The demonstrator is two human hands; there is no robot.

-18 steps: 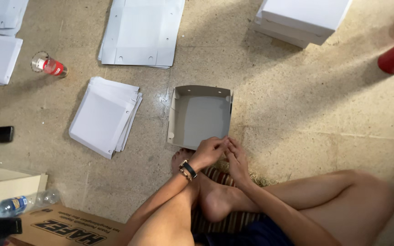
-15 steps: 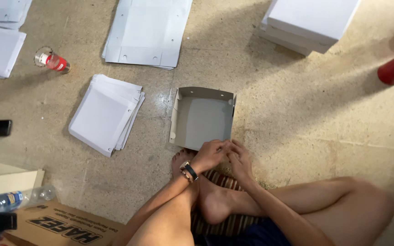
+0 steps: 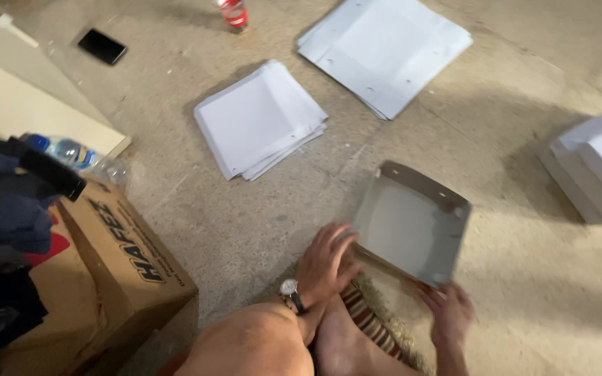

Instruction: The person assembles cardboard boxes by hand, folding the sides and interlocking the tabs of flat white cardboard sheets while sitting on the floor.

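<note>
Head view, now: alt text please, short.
A seated person's left hand and right hand grip the near edge of a shallow grey folded box tray on a stone floor. Stacks of flat white sheets lie beyond; a brown carton sits left.

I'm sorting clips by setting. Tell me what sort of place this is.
Probably an informal workroom or home floor used for folding boxes. The person sits on a bare speckled floor, holding a half-folded grey tray box, with stacks of flat white sheets and a brown carton around.
</note>
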